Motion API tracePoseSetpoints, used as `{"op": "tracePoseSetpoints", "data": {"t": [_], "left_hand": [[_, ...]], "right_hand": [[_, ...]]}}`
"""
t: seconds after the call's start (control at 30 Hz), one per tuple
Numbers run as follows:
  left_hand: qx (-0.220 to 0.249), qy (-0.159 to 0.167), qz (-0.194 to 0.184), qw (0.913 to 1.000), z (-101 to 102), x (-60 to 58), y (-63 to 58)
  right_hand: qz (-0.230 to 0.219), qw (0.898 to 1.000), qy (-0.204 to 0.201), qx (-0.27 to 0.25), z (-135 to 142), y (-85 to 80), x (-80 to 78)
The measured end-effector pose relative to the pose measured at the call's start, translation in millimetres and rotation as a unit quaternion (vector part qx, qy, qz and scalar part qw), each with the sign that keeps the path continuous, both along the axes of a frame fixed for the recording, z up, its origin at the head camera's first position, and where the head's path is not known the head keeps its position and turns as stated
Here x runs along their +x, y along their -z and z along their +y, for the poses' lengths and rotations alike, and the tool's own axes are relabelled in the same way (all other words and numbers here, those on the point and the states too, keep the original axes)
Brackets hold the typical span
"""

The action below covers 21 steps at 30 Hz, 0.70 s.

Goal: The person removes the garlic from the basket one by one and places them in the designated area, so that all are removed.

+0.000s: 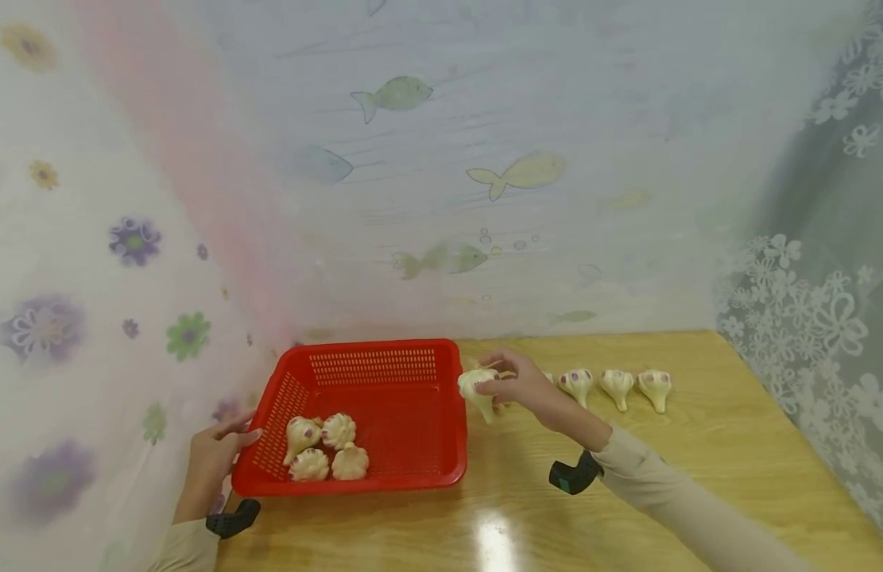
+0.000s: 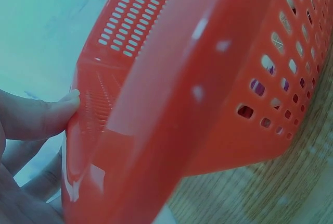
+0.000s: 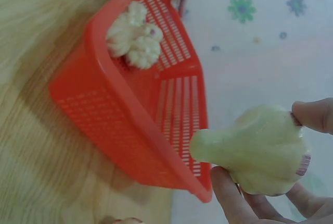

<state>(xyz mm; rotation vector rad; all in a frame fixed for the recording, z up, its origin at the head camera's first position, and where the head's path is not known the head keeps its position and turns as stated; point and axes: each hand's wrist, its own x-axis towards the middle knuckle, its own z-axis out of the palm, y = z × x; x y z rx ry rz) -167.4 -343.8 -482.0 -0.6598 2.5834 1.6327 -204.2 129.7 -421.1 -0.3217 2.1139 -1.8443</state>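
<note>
One garlic bulb (image 1: 475, 388), pale cream and glossy: fat, lobed body with small purple patches, narrowing to a blunt stem. It sits between thumb and fingertips of the right hand (image 1: 524, 387), digits parted just by the bulb's width, palm behind; stem tips downward in the head view. Position: beside the right rim of a red basket (image 1: 405, 421); contact with rim unclear. Left hand (image 1: 214, 457) pinches the basket's left rim, thumb on top. Four bulbs (image 1: 338, 430) cluster inside, near-left; others (image 1: 617, 387) line the wooden table (image 1: 627, 492) at right.
</note>
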Motion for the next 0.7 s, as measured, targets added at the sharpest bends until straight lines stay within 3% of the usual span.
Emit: {"op": "tracePoseSetpoints", "data": {"t": [0.5, 0.7], "left_hand": [[-0.004, 0.001, 0.007, 1.0000, -1, 0.6, -0.2], [-0.007, 0.003, 0.006, 0.9999, -1, 1.4, 1.7]], "right_hand": [[-0.017, 0.999, 0.033, -0.013, 7, 23.3, 6.2], [-0.042, 0.998, 0.052, -0.016, 9, 37.1, 7.7]]}}
